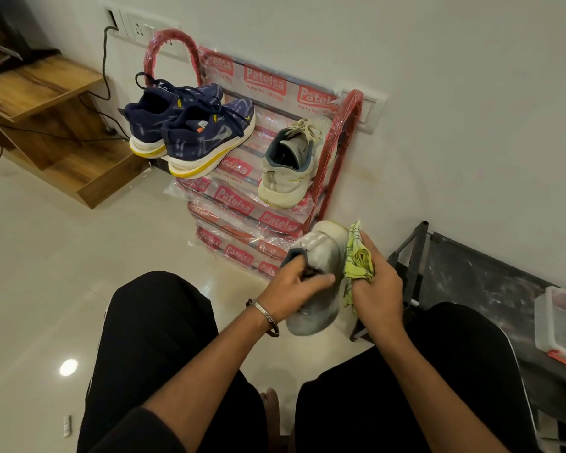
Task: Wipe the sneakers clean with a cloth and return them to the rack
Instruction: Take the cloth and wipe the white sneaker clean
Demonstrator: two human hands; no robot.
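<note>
I hold a pale grey-white sneaker in front of my knees, heel pointing away from me. My left hand grips it at the collar, fingers curled into the opening. My right hand holds a bunched yellow-green cloth against the shoe's right side. The matching white sneaker stands on the top shelf of the red rack, at its right. A pair of navy sneakers with yellow soles sits at the rack's left.
The rack's shelves are wrapped in printed plastic and it stands against the white wall. A wooden unit with cables is at left. A dark metal rack with a clear plastic box stands at right. Glossy tiled floor below.
</note>
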